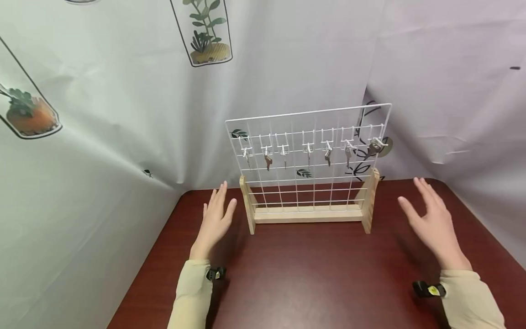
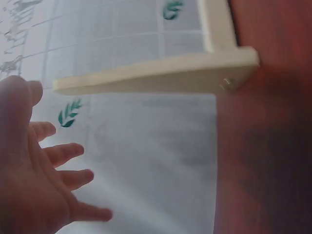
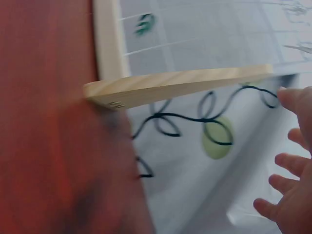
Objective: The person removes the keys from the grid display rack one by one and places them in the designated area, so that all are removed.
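Observation:
A white wire grid rack (image 1: 308, 178) stands upright in a wooden base (image 1: 308, 214) at the back of the table. Small keys (image 1: 268, 161) hang from several white hooks across its upper part. My left hand (image 1: 215, 219) is beside the rack's left end, fingers spread, holding nothing. On the other side, my right hand (image 1: 433, 224) is held apart from the right end, also with fingers extended and nothing in it. Each wrist view shows the nearby wooden side support (image 2: 161, 75) of the base, with the hand's spread fingers near it.
The dark red table (image 1: 312, 274) extends in front of the rack. A pale fabric backdrop (image 1: 123, 91) with printed plants hangs behind and along both sides. A dark wrist camera (image 1: 428, 289) sits at the right sleeve, and another (image 1: 216, 273) at the left.

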### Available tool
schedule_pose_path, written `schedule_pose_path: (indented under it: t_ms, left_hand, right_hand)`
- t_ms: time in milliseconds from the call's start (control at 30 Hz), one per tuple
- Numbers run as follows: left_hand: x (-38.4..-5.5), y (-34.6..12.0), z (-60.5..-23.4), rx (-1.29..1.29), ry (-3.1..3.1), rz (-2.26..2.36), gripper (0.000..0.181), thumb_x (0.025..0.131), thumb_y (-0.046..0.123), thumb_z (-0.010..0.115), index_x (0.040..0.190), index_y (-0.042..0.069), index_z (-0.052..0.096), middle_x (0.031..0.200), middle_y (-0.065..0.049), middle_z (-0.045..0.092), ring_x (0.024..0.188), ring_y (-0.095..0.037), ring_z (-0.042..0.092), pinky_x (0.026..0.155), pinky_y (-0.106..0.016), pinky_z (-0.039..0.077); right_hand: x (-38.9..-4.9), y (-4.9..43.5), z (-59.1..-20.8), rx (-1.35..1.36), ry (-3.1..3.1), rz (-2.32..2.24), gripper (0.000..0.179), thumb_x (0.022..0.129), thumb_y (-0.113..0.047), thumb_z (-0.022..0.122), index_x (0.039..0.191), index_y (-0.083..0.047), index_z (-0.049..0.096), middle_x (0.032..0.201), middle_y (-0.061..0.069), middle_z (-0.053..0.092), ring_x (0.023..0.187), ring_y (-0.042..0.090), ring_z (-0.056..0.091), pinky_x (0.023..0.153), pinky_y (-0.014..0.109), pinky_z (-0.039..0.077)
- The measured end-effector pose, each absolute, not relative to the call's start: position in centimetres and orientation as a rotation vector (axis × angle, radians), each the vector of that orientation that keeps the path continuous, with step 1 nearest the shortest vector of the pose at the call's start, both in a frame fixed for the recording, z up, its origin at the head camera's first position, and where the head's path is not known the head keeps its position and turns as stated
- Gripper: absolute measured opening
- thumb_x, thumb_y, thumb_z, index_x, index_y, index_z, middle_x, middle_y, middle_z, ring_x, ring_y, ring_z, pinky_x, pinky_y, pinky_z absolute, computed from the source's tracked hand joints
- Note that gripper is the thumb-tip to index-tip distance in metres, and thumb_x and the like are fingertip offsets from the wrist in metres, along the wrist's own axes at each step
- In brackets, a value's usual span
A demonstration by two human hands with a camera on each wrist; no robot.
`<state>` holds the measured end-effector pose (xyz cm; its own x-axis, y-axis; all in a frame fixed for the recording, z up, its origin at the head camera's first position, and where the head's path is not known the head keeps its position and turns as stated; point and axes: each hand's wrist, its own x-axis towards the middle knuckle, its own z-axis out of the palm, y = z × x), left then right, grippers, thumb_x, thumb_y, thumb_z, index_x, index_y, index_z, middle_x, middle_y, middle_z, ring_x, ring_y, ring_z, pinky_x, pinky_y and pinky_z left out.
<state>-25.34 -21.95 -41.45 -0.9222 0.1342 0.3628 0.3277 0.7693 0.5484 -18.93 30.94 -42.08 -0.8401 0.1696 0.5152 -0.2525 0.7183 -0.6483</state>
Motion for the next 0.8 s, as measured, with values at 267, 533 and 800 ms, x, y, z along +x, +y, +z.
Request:
schedule_pose_path:
  t_ms: [267, 533, 800]
  left_hand:
    - [-27.9, -20.0, -39.4, -0.465, -2.557, -1.238, 0.062, 0.108, 0.043, 0.043, 0.162, 0.025, 0.018, 0.165, -0.004, 0.027, 0.151, -0.022, 0.022, 0.12, -0.049, 0.022]
    - [-30.0, -17.2, -39.1, -0.489, -2.409, -1.372, 0.053, 0.11, 0.034, 0.04, 0.159, 0.016, 0.032, 0.156, -0.015, 0.041, 0.143, -0.028, 0.039, 0.114, -0.046, 0.035]
    - [-30.9, -16.5, -40.0, -0.476, -2.281, -1.383, 0.041, 0.11, 0.021, 0.042, 0.148, 0.007, 0.049, 0.147, -0.012, 0.052, 0.134, -0.031, 0.051, 0.11, -0.046, 0.04]
  right_hand:
    - [-18.4, 30.6, -37.4, -0.153, -2.186, 1.162, 0.054, 0.101, -0.031, 0.061, 0.151, -0.04, 0.045, 0.154, -0.008, 0.045, 0.128, 0.007, 0.054, 0.087, 0.006, 0.035]
    - [-18.1, 30.3, -33.3, -0.039, -2.166, 1.225, 0.05, 0.1, -0.029, 0.064, 0.148, -0.034, 0.052, 0.146, -0.017, 0.053, 0.109, -0.018, 0.052, 0.076, 0.001, 0.037]
    - [-20.6, 28.4, -32.0, 0.141, -2.202, 1.245, 0.044, 0.098, -0.029, 0.068, 0.141, -0.024, 0.061, 0.125, -0.018, 0.066, 0.098, -0.017, 0.056, 0.08, 0.003, 0.041]
